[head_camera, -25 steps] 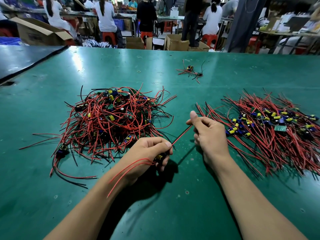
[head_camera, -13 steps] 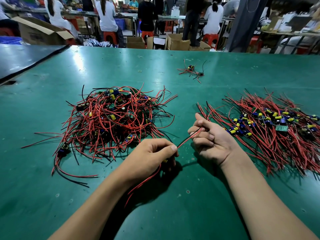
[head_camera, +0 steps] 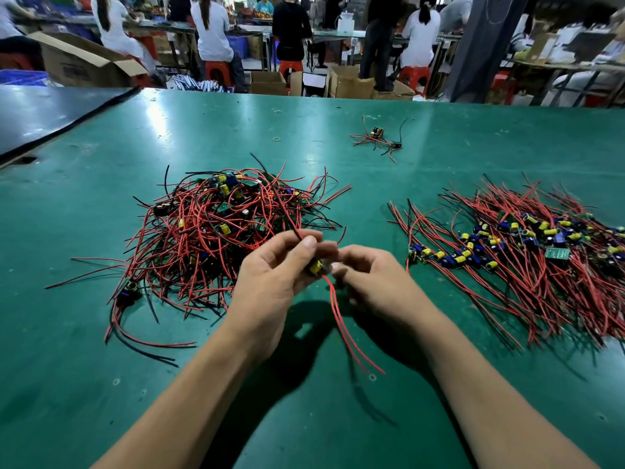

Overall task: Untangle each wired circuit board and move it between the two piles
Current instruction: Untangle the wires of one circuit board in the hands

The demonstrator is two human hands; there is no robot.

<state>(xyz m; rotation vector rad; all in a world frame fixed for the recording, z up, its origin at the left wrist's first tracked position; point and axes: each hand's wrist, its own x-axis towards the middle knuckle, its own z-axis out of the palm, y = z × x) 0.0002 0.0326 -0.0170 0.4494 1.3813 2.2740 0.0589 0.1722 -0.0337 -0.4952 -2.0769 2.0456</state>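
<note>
Head view is catching the work from above the wrists. Nearest me, two red leads (head_camera: pixel 343 328) are hanging from between the hands and trailing down toward the table (head_camera: pixel 101 384), free of everything else. Above them the left hand (head_camera: pixel 270 286) is gripping the board (head_camera: pixel 316 267), its yellow capacitor showing between the fingers. The thumb is pinning a red-and-black pair (head_camera: pixel 294 228) that is running up and away toward the heap on that side. The right hand (head_camera: pixel 378 282) is meeting it just beside the board with fingers curled in. Its tips are blurred, so I cannot tell whether they are pinching a wire or only touching.

The board is hanging in the air between the two piles, so I judge the untangling is under way. Doing it well means holding the board itself rather than a wire and running the right fingers along the upper pair to straighten it. It also means checking the far end is not hooked in the heap, and pulling gently so no joint is strained.

Left of the left hand the tangled pile (head_camera: pixel 216 238) is lying in loops. Right of the right hand the sorted pile (head_camera: pixel 541 265) is lying combed roughly parallel, so the board should be going down aligned with it. Beyond both hands a stray cluster (head_camera: pixel 378 140) is sitting alone, and further off workers (head_camera: pixel 211 32) are sitting on stools.
</note>
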